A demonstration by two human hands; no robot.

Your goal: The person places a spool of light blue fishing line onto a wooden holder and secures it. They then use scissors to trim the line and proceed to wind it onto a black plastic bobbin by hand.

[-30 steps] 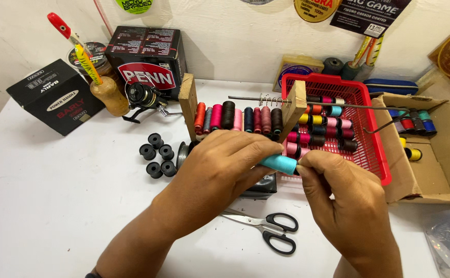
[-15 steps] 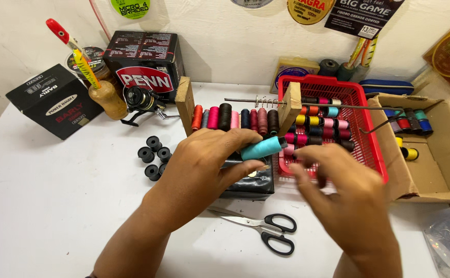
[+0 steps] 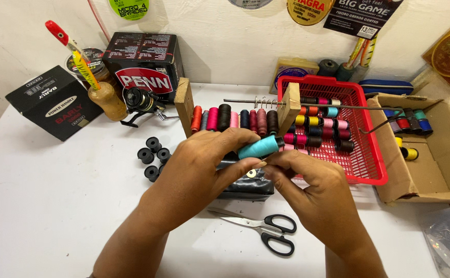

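A teal thread spool (image 3: pixel 258 148) is gripped in the left hand (image 3: pixel 204 167), long axis tilted up to the right, above a black box (image 3: pixel 248 186). Its lower right end is pinched at by the right hand (image 3: pixel 307 188), the fingertips closed together there, just near of the spool rack (image 3: pixel 235 116).

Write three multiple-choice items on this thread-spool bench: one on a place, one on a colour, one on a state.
1. Where do the scissors lie?
A. In the red basket
B. On the white table, near the hands
C. On the black boxes

2. What colour is the spool being held?
A. Teal
B. Orange
C. Black

3. How does the left hand stand?
A. Flat on the table
B. Closed on the spool
C. Holding the scissors

Answers: 1 B, they rest on the table just below both hands; 2 A, its thread is teal; 3 B, fingers and thumb wrap it while the right hand touches its end.
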